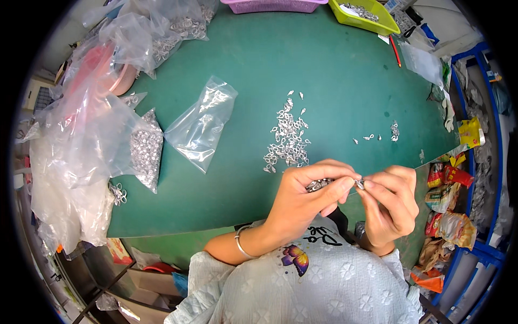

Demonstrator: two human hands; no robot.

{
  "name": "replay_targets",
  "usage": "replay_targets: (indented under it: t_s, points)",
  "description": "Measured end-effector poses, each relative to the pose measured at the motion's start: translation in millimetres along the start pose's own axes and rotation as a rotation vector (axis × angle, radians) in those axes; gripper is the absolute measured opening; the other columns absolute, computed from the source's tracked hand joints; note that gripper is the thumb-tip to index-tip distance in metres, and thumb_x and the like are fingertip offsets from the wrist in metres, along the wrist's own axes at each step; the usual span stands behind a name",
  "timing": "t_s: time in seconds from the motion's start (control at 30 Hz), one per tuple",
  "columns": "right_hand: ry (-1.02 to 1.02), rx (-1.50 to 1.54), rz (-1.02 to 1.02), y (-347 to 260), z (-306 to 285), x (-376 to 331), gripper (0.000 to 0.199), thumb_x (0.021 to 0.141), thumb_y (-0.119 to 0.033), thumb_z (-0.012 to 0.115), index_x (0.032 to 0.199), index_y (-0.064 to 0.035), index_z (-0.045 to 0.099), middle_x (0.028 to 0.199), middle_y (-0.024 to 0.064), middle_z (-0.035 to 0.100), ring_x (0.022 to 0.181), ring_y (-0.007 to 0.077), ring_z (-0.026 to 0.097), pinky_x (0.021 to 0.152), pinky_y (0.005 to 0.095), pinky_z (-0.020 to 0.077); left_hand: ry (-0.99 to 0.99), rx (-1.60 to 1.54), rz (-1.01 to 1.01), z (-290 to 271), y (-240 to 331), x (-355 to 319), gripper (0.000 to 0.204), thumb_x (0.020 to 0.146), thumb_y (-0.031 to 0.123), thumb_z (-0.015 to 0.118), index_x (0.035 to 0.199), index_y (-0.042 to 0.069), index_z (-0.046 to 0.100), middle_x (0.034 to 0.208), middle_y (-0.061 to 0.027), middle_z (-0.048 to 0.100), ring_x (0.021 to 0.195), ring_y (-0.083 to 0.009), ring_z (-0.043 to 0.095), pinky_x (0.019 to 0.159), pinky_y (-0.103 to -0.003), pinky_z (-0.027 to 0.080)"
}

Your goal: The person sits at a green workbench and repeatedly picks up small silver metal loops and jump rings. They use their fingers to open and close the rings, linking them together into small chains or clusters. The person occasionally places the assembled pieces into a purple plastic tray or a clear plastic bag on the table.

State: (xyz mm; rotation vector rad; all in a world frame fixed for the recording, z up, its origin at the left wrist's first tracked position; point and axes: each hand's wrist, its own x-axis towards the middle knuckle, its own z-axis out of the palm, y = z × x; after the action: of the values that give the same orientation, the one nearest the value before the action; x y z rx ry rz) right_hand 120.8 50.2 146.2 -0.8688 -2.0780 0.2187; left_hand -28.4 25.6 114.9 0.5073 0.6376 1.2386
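Note:
My left hand (318,189) is curled around several small silver metal clasps (319,184), which show between thumb and fingers. Its thumb and fingertip meet my right hand (391,202), whose thumb and forefinger pinch a single clasp (360,184) at the table's near edge. The fingers of both hands are closed, and the fingertips hide part of that clasp. Just beyond my left hand a loose pile of silver clasps (288,135) is spread on the green table (334,70). A smaller cluster of metal pieces (395,131) lies to the right, with a few single ones beside it.
A flat clear plastic bag (202,124) lies left of the pile. Farther left stand a filled bag (145,151) of metal pieces and heaped plastic bags (81,146). A purple basket (274,5), a yellow-green tray (367,16) and a red pencil (395,51) are at the back.

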Motion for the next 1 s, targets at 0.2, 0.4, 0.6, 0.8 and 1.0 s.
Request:
replay_targets:
  t_s: [0.2, 0.4, 0.6, 0.8, 1.0]
  points:
    - [-0.026, 0.002, 0.003, -9.2, -9.4, 4.0, 0.03, 0.056, 0.003, 0.075, 0.084, -0.0015, 0.064, 0.077, 0.0062, 0.061, 0.067, 0.0206, 0.049, 0.059, 0.0285, 0.0388, -0.152, -0.207, -0.208, -1.9, 7.3, -1.3, 0.019, 0.088, 0.009, 0.05, 0.097, -0.007, 0.058, 0.071, -0.0053, 0.052, 0.054, -0.0044, 0.039, 0.042, -0.017, 0.027]
    - [-0.034, 0.066, 0.033, -14.3, -12.8, 4.4, 0.031, 0.055, 0.003, 0.075, 0.083, -0.0016, 0.063, 0.076, 0.0058, 0.061, 0.066, 0.0197, 0.05, 0.059, 0.0288, 0.0381, -0.187, -0.242, -0.275, 2.8, 10.5, -1.0, 0.023, 0.089, 0.014, 0.05, 0.098, -0.007, 0.057, 0.064, -0.0002, 0.045, 0.052, -0.0026, 0.035, 0.042, -0.016, 0.025]
    - [-0.006, 0.081, 0.054, -16.4, -12.1, 4.9, 0.028, 0.055, 0.001, 0.075, 0.08, -0.0004, 0.063, 0.073, 0.0061, 0.06, 0.064, 0.0194, 0.049, 0.057, 0.0278, 0.0366, -0.244, -0.291, -0.324, -1.3, 8.7, -1.8, 0.021, 0.09, 0.017, 0.052, 0.095, -0.001, 0.061, 0.066, 0.0009, 0.048, 0.054, -0.0024, 0.036, 0.044, -0.017, 0.026]
    - [0.025, 0.072, 0.043, -16.6, -11.0, 5.3, 0.028, 0.055, 0.0, 0.076, 0.079, 0.0001, 0.063, 0.071, 0.0063, 0.06, 0.062, 0.0192, 0.048, 0.056, 0.0277, 0.036, -0.246, -0.317, -0.364, 1.0, 11.7, -2.2, 0.022, 0.09, 0.018, 0.052, 0.095, -0.001, 0.061, 0.066, 0.0014, 0.047, 0.054, -0.0017, 0.035, 0.044, -0.016, 0.027]
    - [0.025, 0.058, 0.045, -16.8, -11.5, 5.3, 0.028, 0.055, 0.001, 0.075, 0.08, 0.0, 0.063, 0.071, 0.0061, 0.06, 0.062, 0.0195, 0.048, 0.056, 0.0278, 0.0361, -0.263, -0.333, -0.376, 0.0, 11.0, -2.4, 0.021, 0.089, 0.018, 0.053, 0.095, -0.001, 0.061, 0.066, 0.0014, 0.047, 0.054, -0.0018, 0.036, 0.044, -0.016, 0.027]
